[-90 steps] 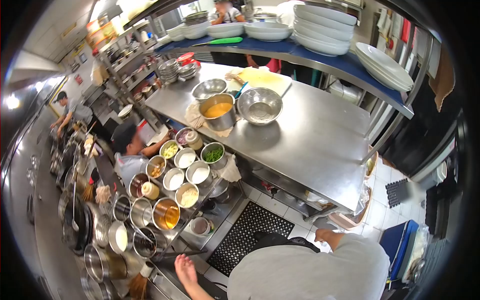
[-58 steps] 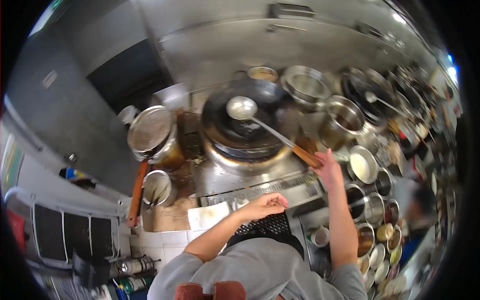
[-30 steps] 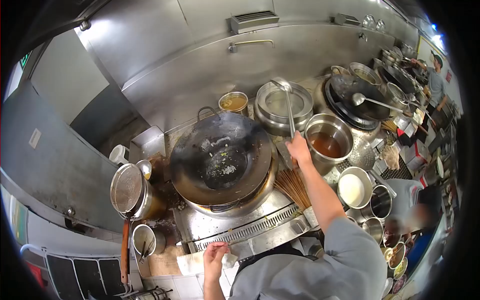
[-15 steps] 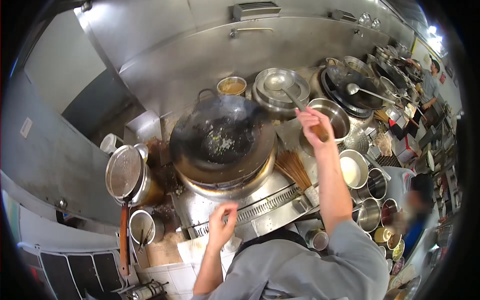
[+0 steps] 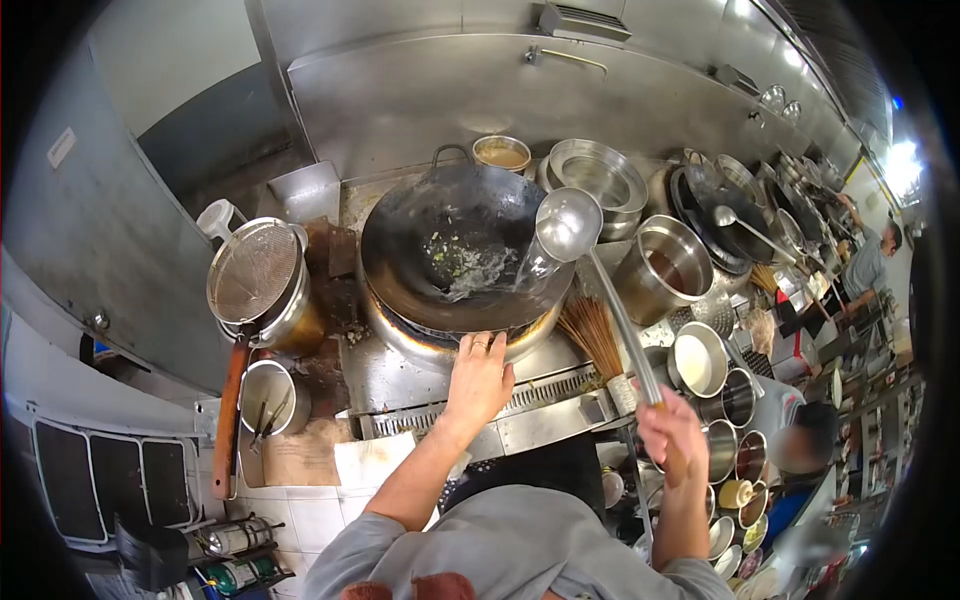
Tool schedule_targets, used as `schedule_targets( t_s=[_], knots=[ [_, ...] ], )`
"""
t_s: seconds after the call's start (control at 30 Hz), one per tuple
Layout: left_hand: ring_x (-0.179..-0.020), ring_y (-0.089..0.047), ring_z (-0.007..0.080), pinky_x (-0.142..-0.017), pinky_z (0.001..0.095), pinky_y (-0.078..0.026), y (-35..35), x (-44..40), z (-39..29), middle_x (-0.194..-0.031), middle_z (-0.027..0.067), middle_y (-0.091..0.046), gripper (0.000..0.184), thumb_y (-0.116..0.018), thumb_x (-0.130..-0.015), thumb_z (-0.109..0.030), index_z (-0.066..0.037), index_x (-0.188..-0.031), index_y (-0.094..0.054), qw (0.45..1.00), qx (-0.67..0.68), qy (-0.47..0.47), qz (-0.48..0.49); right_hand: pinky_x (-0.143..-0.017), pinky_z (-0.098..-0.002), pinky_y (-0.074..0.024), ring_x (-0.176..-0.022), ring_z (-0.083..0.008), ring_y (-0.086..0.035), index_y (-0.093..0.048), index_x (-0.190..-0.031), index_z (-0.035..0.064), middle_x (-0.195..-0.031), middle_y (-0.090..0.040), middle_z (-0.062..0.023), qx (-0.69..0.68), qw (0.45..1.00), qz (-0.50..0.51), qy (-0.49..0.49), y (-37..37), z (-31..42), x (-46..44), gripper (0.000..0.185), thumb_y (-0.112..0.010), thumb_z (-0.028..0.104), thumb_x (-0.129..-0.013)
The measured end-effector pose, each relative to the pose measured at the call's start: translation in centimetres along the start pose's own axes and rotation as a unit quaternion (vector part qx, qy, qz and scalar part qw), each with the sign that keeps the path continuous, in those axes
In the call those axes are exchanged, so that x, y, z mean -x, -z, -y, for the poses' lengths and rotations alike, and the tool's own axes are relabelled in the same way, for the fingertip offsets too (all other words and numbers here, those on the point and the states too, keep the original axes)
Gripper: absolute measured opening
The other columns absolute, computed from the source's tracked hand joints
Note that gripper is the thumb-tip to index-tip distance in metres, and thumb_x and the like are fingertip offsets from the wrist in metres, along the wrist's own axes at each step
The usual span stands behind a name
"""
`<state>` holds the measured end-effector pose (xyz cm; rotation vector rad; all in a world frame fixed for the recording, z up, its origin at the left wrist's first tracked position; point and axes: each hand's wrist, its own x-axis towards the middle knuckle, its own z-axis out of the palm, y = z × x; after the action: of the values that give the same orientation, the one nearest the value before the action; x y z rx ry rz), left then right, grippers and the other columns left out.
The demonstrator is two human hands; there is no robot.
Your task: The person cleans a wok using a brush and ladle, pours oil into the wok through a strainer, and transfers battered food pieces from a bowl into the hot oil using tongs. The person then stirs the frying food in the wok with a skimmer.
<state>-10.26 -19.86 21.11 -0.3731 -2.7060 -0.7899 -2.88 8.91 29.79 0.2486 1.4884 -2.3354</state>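
A dark wok (image 5: 400, 240) sits on the round burner ring (image 5: 385, 335), with pale bits of food and clear liquid inside. My right hand (image 5: 672, 432) grips the long handle of a steel ladle (image 5: 568, 225). The ladle's bowl is over the wok's right side, and clear liquid runs from it into the wok. My left hand (image 5: 480, 385) is at the wok's near rim, its fingers bent over the edge and the fingertips partly hidden. Right of the wok, a bamboo brush (image 5: 590, 335) leans near the counter edge.
A wire strainer (image 5: 255, 272) rests on a pot at left, beside a steel container (image 5: 268, 395) with utensils. Steel basins (image 5: 600, 170), a deep pot (image 5: 690, 240) and a second wok (image 5: 700, 215) stand right. Several seasoning containers line the lower right. Another person (image 5: 868, 262) stands farther right.
The ladle has come from the steel basin to over the wok and pours liquid. My right hand moved down toward me. My left hand moved up to the wok's near rim.
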Motion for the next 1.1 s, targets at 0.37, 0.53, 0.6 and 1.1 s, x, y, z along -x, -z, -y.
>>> schedule_targets(
  t_s=[0.37, 0.53, 0.6, 1.1],
  knots=[
    [-0.131, -0.034, 0.0432, -0.107, 0.0457, -0.032, 0.4, 5.8, -3.6, -0.139, 0.0279, -0.038, 0.038, -0.063, -0.077, -0.004, 0.001, -0.115, -0.058, 0.992, 0.095, 0.056, -0.056, -0.036, -0.024, -0.0351, -0.039, -0.0094, -0.045, -0.049, -0.105, 0.0017, -0.053, -0.049, -0.0006, 0.242, 0.951, -0.044, 0.187, 3.7, 6.3, -18.1, 0.024, -0.061, 0.009, -0.085],
    [-0.12, -0.047, 0.0443, -0.1, 0.0451, -0.041, -0.3, 12.7, -3.1, -0.134, 0.0275, -0.044, 0.031, -0.065, -0.077, -0.007, 0.0, -0.107, -0.062, 0.979, 0.091, 0.179, 0.023, -0.037, -0.0317, -0.0432, -0.04, -0.0178, -0.05, -0.048, -0.09, -0.0007, -0.056, -0.053, -0.0086, 0.267, 0.916, -0.137, 0.266, 6.0, 15.7, -35.4, 0.021, -0.063, 0.006, -0.077],
    [-0.112, -0.054, 0.0427, -0.094, 0.0433, -0.046, -0.5, 14.7, -3.2, -0.127, 0.0264, -0.052, 0.028, -0.066, -0.077, -0.008, 0.0, -0.103, -0.065, 0.97, 0.103, 0.219, 0.022, -0.037, -0.0323, -0.0438, -0.041, -0.0186, -0.051, -0.047, -0.089, -0.0007, -0.056, -0.053, -0.0094, 0.271, 0.91, -0.139, 0.281, 6.2, 18.1, -39.4, 0.021, -0.063, 0.006, -0.076],
    [-0.098, -0.062, 0.0371, -0.085, 0.0382, -0.05, 0.4, 13.3, -2.5, -0.107, 0.0191, -0.064, 0.024, -0.063, -0.08, -0.006, 0.001, -0.103, -0.063, 0.961, 0.152, 0.226, 0.037, -0.033, -0.0235, -0.0392, -0.042, -0.0083, -0.044, -0.044, -0.112, 0.0026, -0.064, -0.046, -0.0004, 0.127, 0.952, -0.101, 0.26, 4.5, 5.8, -23.7, 0.03, -0.057, 0.001, -0.085]
  ],
)
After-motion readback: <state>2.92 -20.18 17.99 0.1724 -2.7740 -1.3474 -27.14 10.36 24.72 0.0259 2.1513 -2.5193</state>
